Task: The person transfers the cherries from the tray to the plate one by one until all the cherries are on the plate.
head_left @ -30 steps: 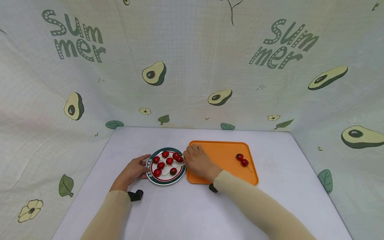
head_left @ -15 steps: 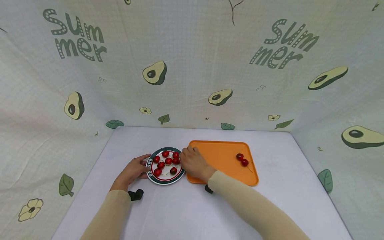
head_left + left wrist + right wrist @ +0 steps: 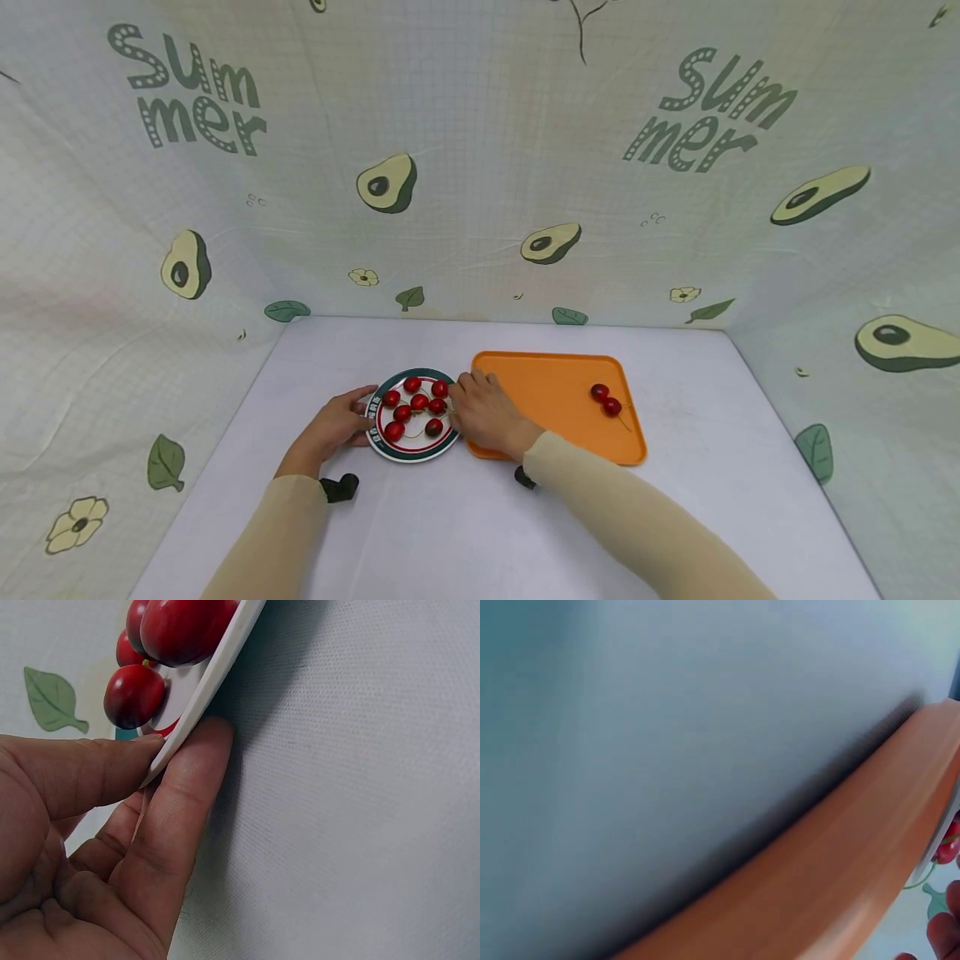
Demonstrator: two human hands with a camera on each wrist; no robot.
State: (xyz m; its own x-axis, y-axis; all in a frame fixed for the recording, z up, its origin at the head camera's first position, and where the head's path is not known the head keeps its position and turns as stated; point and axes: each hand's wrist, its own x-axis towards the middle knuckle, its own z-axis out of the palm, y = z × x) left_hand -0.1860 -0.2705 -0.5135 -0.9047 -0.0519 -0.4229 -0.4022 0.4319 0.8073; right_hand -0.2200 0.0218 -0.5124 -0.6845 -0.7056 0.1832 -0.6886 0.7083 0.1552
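Note:
In the head view, a round white plate (image 3: 408, 456) with a dark green rim holds several red cherries (image 3: 394, 431). My left hand (image 3: 333, 427) grips its left edge; the left wrist view shows the thumb on top and a finger (image 3: 191, 780) beneath the plate rim (image 3: 206, 686). My right hand (image 3: 487, 408) is over the plate's right edge, its fingertips beside a dark red cherry (image 3: 437, 407). A cherry (image 3: 946, 851) with a green stem appears near the fingers (image 3: 945, 930) at the right wrist view's edge. I cannot tell whether they pinch a stem.
Right of the plate lies an orange tray (image 3: 555, 360), with two cherries (image 3: 606, 400) at its right side. The tray wall (image 3: 795, 900) crosses the right wrist view. A white table (image 3: 420, 533) lies beneath, with a printed cloth (image 3: 480, 150) behind.
My right hand has shifted slightly left over the plate. The cherry near its fingertips has moved left and a little toward me, and neighbouring cherries have shifted slightly. My left hand has stayed put.

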